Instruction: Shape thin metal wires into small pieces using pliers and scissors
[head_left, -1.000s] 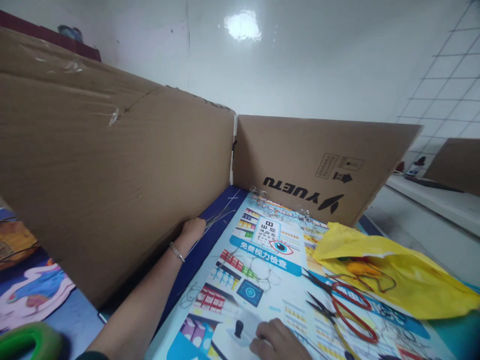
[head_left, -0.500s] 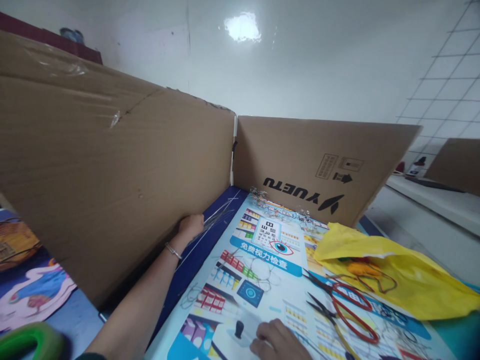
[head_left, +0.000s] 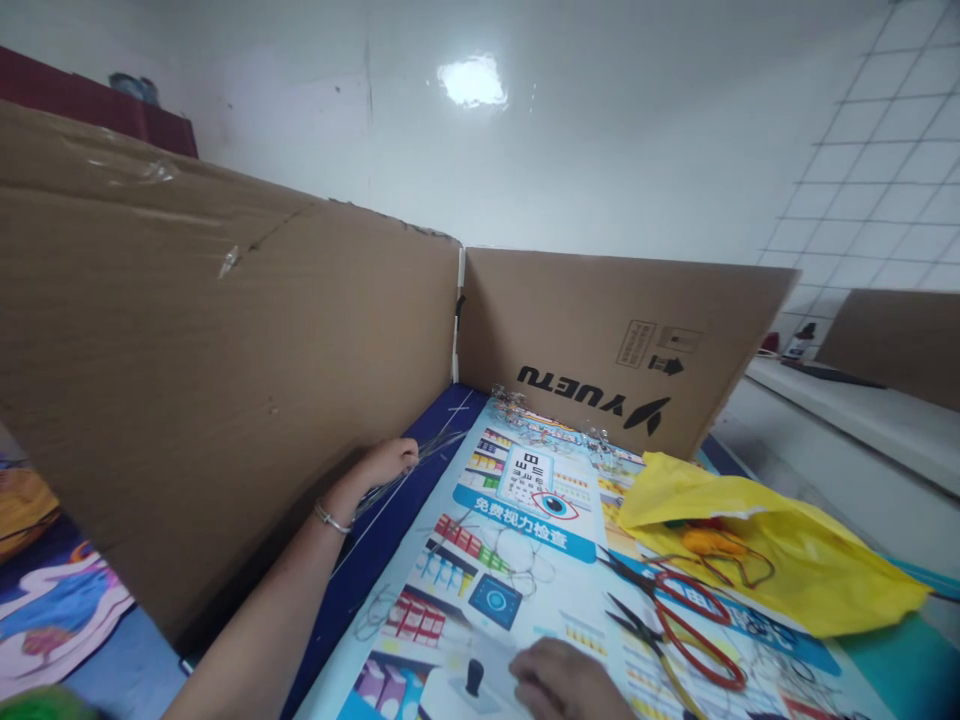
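My left hand [head_left: 388,464], with a bracelet [head_left: 330,516] at the wrist, is closed on a bundle of thin silvery wires [head_left: 442,440]. It lies over the dark blue strip beside the left cardboard wall. Low in the middle of the view, my right hand [head_left: 574,682] hovers at or just above the printed sheet [head_left: 517,620]. Its fingers are curled and slightly blurred; whatever they hold is hidden. To its right are red-handled scissors [head_left: 701,645] and a yellow-handled tool [head_left: 679,685]. Loose curls of wire [head_left: 525,560] lie on the sheet.
Cardboard panels [head_left: 225,380] stand along the left and the back [head_left: 585,320]. A yellow bag [head_left: 795,560] with orange yarn [head_left: 712,545] lies at right. Tangled wire pieces [head_left: 517,405] sit by the back panel. A green ring [head_left: 49,703] is at the lower left edge.
The view has shifted slightly to the right and up. My left hand has moved a little to the right along the strip with the wires. My right hand stays near the same spot.
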